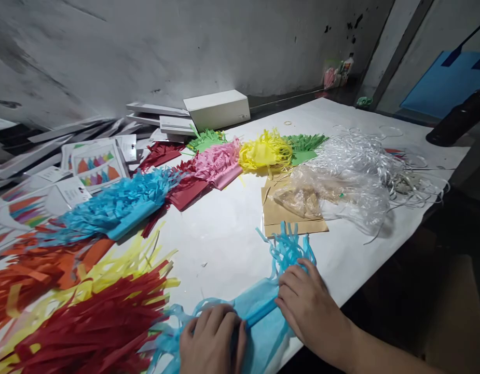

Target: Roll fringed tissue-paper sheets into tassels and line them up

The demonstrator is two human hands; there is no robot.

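Note:
A light blue fringed tissue paper piece [259,304] lies at the near edge of the white table [224,239], rolled into a tight tube in its middle with fringe spreading at both ends. My left hand [212,340] is curled over the left part of the roll, fingers closed on it. My right hand [305,306] presses on the right part, fingers bent against the paper close to the fringe.
Piles of fringed tissue lie to the left and back: dark red [95,327], yellow [119,270], orange [33,270], blue [115,205], pink [218,163], bright yellow [265,150], green [305,143]. Brown card [278,218], a clear plastic bag [341,195], printed packages [95,166] and a white box [218,109] sit beyond.

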